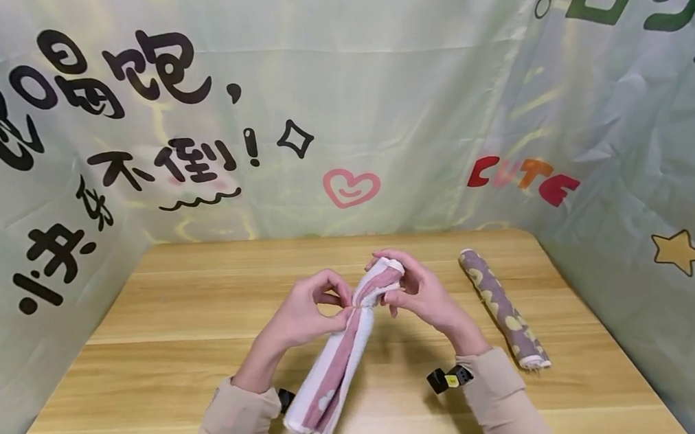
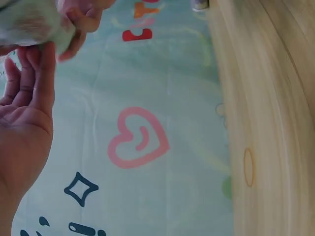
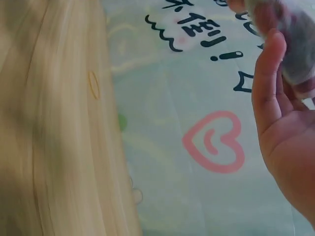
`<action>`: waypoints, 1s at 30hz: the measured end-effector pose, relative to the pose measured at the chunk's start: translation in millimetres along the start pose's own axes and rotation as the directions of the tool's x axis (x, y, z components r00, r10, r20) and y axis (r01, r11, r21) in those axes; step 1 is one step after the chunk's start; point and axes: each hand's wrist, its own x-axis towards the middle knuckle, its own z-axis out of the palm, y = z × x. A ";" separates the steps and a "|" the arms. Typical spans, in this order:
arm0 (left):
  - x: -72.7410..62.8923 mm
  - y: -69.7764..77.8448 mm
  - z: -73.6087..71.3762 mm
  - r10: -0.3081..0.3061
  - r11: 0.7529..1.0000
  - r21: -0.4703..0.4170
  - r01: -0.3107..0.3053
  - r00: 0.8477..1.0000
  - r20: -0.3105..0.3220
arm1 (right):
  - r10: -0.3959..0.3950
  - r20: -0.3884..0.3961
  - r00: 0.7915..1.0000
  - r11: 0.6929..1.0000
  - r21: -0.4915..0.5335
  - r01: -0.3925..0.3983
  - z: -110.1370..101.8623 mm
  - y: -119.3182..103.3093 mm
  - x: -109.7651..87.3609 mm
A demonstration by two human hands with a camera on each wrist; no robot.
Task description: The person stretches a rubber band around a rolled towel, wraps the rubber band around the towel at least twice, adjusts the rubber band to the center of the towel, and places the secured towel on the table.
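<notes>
A pink and white towel, rolled lengthwise, slants above the table and is cinched narrow near its upper end. A thin tan band shows at the narrow spot. There my left hand pinches with thumb and index finger. My right hand holds the short upper end, its fingers behind and its thumb in front. In the right wrist view the towel is blurred above the thumb. The left wrist view catches only the towel's end at its upper corner.
A second rolled towel, purple with yellow patches, lies on the wooden table at the right. Printed cloth hangs behind and along both sides of the table. Each wrist wears a black strap.
</notes>
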 end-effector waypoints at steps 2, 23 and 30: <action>0.0 -0.5 0.5 -0.008 0.999 -0.050 0.007 1.000 -0.012 | 0.001 -0.025 1.000 1.000 -0.008 -0.002 0.1 0.5 0.1; 6.7 6.3 12.5 0.142 0.942 0.300 -0.150 0.989 0.051 | 0.085 -0.284 0.955 0.988 -0.100 -0.118 17.4 -5.3 4.8; 6.6 5.7 14.8 0.115 0.945 0.304 -0.121 0.993 0.037 | 0.106 -0.376 0.921 0.988 -0.065 -0.140 33.4 -10.5 4.8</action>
